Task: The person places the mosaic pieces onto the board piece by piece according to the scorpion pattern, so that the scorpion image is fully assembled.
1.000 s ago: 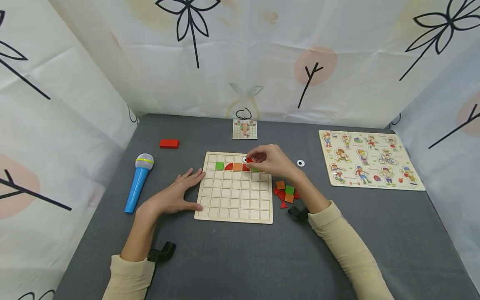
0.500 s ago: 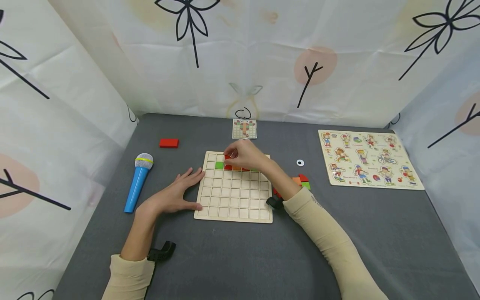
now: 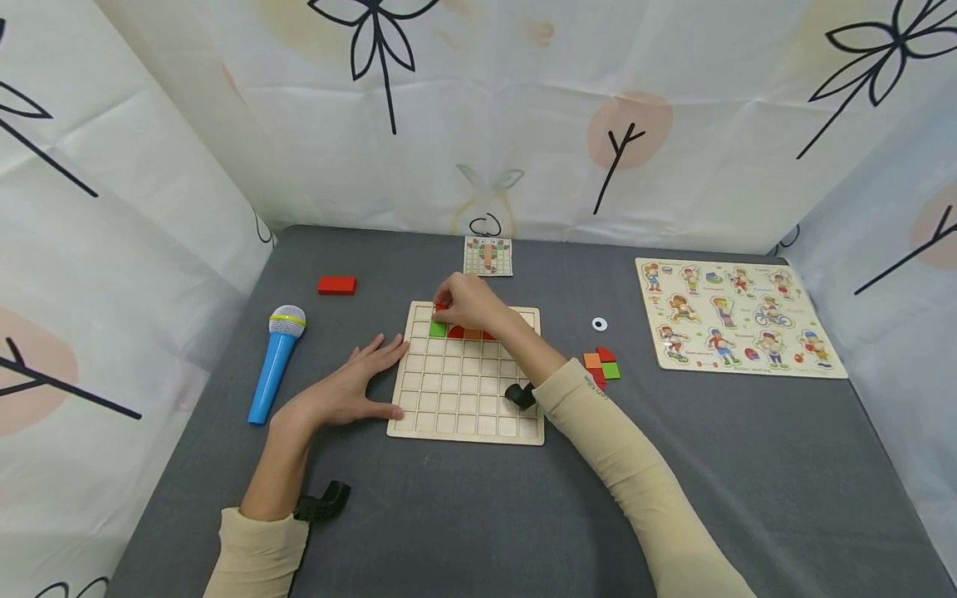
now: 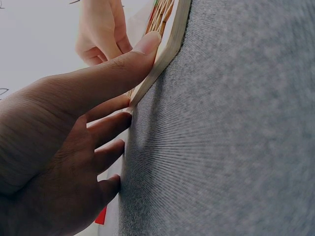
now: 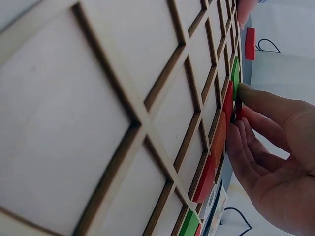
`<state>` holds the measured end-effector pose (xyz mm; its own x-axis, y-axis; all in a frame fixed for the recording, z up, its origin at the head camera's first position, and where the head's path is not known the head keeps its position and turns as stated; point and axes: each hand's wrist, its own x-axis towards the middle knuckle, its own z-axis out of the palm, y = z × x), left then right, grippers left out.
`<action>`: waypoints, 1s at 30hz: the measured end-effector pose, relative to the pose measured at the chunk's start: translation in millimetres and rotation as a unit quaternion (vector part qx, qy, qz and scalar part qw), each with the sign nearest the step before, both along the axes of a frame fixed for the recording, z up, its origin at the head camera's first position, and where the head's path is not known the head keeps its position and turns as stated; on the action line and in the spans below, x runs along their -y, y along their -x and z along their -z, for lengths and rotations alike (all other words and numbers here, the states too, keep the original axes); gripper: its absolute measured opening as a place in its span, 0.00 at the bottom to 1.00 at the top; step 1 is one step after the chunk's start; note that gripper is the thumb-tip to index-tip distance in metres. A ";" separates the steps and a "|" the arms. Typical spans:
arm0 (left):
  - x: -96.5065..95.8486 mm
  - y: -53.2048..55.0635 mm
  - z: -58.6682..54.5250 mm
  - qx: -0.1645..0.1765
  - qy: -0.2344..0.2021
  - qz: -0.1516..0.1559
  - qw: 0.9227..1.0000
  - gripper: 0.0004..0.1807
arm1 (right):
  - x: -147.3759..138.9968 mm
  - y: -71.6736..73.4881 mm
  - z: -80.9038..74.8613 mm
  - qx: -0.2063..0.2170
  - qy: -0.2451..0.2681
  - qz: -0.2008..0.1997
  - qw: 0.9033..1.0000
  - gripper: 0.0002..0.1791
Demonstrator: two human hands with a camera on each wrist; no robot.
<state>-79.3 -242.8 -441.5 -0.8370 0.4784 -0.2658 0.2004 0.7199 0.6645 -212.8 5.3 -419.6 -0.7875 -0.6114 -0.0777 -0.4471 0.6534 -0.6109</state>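
Observation:
A wooden grid board (image 3: 456,386) lies on the grey table. My left hand (image 3: 340,390) rests at its left edge, fingers spread and thumb on the near-left rim; the left wrist view shows the thumb (image 4: 140,54) on that rim. Over the board's far-left cells, my right hand (image 3: 478,306) pinches a small red piece (image 5: 239,110) between thumb and fingers. Just below it sits a green square tile (image 3: 437,330). Red and orange tiles follow in that row, among them an orange tile (image 5: 218,135). The right hand and forearm hide part of the far rows.
Loose red, orange and green pieces (image 3: 601,365) lie right of the board, partly behind the sleeve. An eye disc (image 3: 599,324) is near them. Beyond the board stands a pattern card (image 3: 488,257). Also around are a toy microphone (image 3: 278,365), a red block (image 3: 337,286) and a picture board (image 3: 740,320).
My right hand has moved left along the far side of the board, carrying the red piece from the right-centre cells to the left ones. The left hand has stayed put.

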 end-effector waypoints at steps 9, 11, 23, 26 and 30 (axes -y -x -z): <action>-0.2 0.4 -0.1 0.001 0.005 -0.003 1.000 0.62 | 2.6 -3.3 -2.2 0.004 0.005 0.009 1.000 0.14; -0.2 0.2 0.2 0.000 0.005 -0.004 1.000 0.62 | 1.3 -3.7 -2.6 0.006 0.010 0.010 1.000 0.13; -0.1 0.0 1.3 -0.004 0.004 -0.003 1.000 0.62 | -28.8 -12.0 -1.2 0.028 0.053 0.023 0.998 0.12; -0.6 0.1 1.0 -0.004 0.008 -0.004 1.000 0.62 | -41.3 -16.7 -5.1 0.029 0.062 0.022 0.997 0.12; -0.6 -0.1 0.8 -0.003 0.013 -0.006 1.000 0.63 | -60.9 -24.8 -10.8 0.016 0.068 0.024 0.997 0.12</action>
<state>-79.2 -242.3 -442.3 -0.8445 0.4605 -0.2734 0.1945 0.7394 0.6446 -187.9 66.2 -408.7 -0.8145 -0.5798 -0.0215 -0.3966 0.5834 -0.7087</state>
